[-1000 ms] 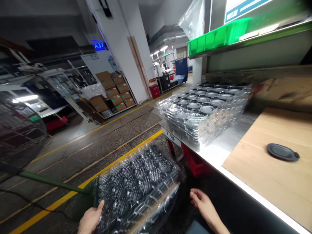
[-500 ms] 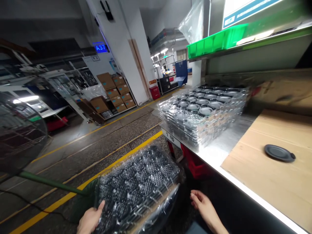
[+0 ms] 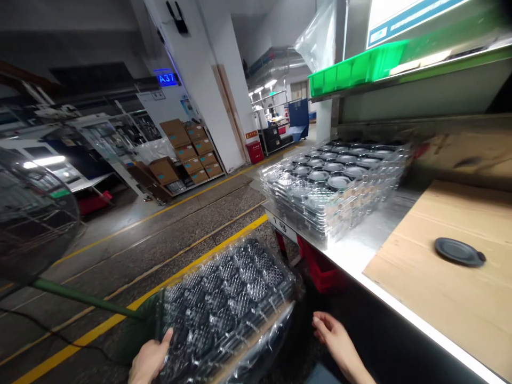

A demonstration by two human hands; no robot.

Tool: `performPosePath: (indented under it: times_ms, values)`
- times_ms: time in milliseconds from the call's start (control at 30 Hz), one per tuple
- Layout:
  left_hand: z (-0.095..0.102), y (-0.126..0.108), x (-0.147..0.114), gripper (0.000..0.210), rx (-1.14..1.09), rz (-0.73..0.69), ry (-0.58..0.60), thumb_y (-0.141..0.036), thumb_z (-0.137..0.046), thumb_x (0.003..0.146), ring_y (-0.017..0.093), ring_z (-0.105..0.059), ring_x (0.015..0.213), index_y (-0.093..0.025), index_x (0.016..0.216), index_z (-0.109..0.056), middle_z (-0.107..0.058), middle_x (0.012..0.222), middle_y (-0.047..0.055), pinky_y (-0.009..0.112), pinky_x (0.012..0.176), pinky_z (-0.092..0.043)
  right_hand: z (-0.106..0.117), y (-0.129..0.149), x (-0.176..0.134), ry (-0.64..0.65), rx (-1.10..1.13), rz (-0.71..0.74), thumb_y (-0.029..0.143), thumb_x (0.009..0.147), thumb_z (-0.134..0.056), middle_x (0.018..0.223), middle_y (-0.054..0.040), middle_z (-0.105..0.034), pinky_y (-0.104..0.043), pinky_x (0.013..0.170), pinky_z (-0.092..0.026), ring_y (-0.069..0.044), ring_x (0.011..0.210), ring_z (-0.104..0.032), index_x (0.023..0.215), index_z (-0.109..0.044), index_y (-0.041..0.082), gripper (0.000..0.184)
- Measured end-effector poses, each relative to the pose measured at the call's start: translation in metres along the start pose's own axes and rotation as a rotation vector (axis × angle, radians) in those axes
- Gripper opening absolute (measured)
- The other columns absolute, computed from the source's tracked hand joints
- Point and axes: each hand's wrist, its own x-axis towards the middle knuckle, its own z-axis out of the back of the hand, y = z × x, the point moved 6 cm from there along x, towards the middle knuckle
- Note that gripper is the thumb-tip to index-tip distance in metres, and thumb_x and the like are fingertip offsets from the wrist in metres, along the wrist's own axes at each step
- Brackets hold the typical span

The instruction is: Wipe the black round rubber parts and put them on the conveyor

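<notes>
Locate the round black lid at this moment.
In the head view, the round black lid lies at the right, on the cardboard sheet, right of the stacked clear trays.

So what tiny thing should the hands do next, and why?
Maybe bring the right hand to the lower tray stack: the right hand looks empty and hangs apart from it, while the left hand touches the stack's left edge.
</notes>
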Motion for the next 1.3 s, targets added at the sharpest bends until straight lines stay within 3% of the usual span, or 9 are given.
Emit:
performPosePath:
  times_ms: [167,400,567,800,1133,1300]
  values:
    - [-0.010,0.016,0.012,0.051,-0.015,0.066,0.144,-0.068,-0.042,0.071,0.029,-0.063,0.053,-0.024,0.046,-0.045,-0.062,0.050,0.011,0.037,0.058,-0.048,0.000,0.000,0.001,-0.002,0.019,0.025,0.061,0.076,-0.060,0.085,-0.0058,-0.064,-0.027,0.059,-0.045,-0.018,0.068,-0.059,0.109,-0.062,0.016,0.056]
    - [0.004,0.051,0.008,0.058,-0.006,0.108,0.090,-0.075,-0.035,0.070,0.029,-0.064,0.054,-0.024,0.045,-0.044,-0.063,0.052,0.011,0.036,0.056,-0.048,0.000,-0.001,0.000,-0.001,0.021,0.019,0.061,0.076,-0.060,0.090,-0.0072,-0.065,-0.028,0.061,-0.046,-0.019,0.070,-0.060,0.111,-0.062,0.016,0.057]
    - [0.006,0.037,-0.003,0.052,-0.033,0.075,0.095,-0.071,-0.037,0.068,0.032,-0.063,0.055,-0.025,0.044,-0.041,-0.063,0.053,0.012,0.038,0.053,-0.048,0.000,0.000,0.000,-0.004,0.001,0.020,0.062,0.076,-0.058,0.088,-0.0063,-0.065,-0.027,0.059,-0.046,-0.019,0.069,-0.060,0.110,-0.062,0.016,0.057]
    - [-0.004,0.006,0.001,0.046,-0.029,0.064,0.123,-0.066,-0.045,0.066,0.032,-0.063,0.055,-0.025,0.046,-0.042,-0.061,0.050,0.012,0.039,0.056,-0.048,0.000,0.005,-0.003,-0.019,0.006,0.036,0.061,0.076,-0.059,0.088,-0.0064,-0.065,-0.027,0.058,-0.045,-0.018,0.068,-0.059,0.108,-0.063,0.016,0.055]
    - [-0.007,0.003,-0.004,0.045,-0.038,0.064,0.138,-0.064,-0.048,0.068,0.035,-0.066,0.063,-0.023,0.050,-0.049,-0.063,0.054,0.013,0.043,0.065,-0.050,0.001,0.004,-0.004,-0.018,0.027,0.039,0.060,0.076,-0.060,0.086,-0.0070,-0.065,-0.028,0.058,-0.045,-0.020,0.069,-0.059,0.109,-0.062,0.016,0.056]
    - [-0.007,0.003,0.007,0.047,0.016,0.029,0.076,-0.066,-0.054,0.063,0.043,-0.067,0.083,-0.019,0.062,-0.059,-0.069,0.076,0.021,0.047,0.075,-0.050,0.001,0.002,-0.003,-0.004,0.005,0.037,0.061,0.077,-0.059,0.089,-0.0070,-0.065,-0.028,0.059,-0.045,-0.019,0.070,-0.060,0.110,-0.062,0.016,0.056]
